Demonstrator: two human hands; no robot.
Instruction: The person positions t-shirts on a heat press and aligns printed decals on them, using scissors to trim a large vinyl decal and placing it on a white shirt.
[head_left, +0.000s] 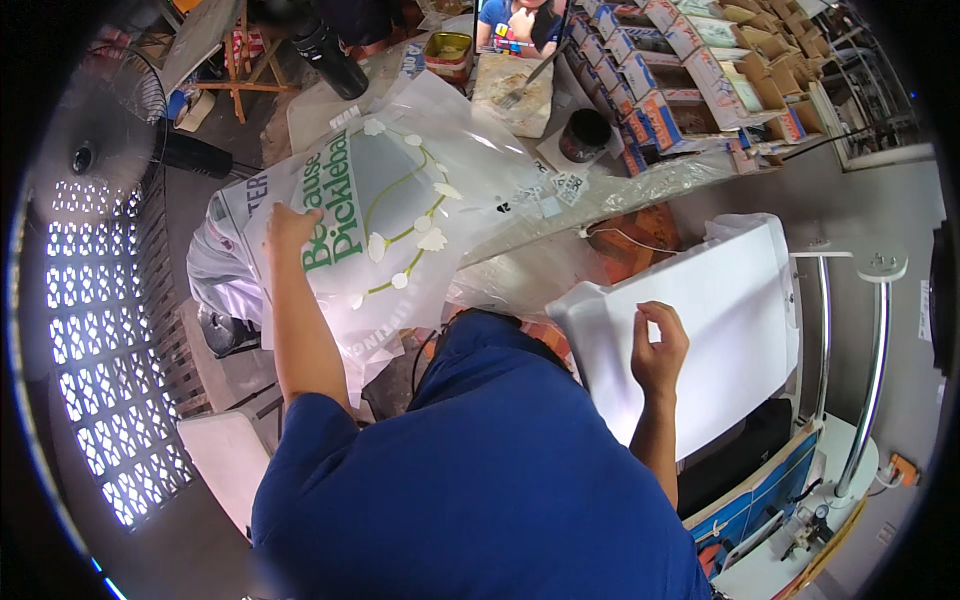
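Note:
My left hand (291, 229) lies over a pile of translucent printed transfer films (480, 184), its thumb pointing right. Whether its fingers grip a sheet cannot be made out. Green lettering and a flower-stem print with white blossoms (431, 240) show on the films. Under their left end bulges a crumpled clear plastic bundle (206, 259). My right hand (660, 349) is over a white cloth garment (720, 322) spread on a flat platen. Its thumb and index finger curl into a ring, tips close together; nothing is plainly visible between them.
A fan (97, 127) stands at left; a black tumbler (334, 64), a tin (448, 56), a stained foam block (517, 90) with a fork (525, 86) and a black mug (585, 135) sit beyond the films. Cardboard bins (675, 75) rise at back right; machine posts (874, 375) flank the platen.

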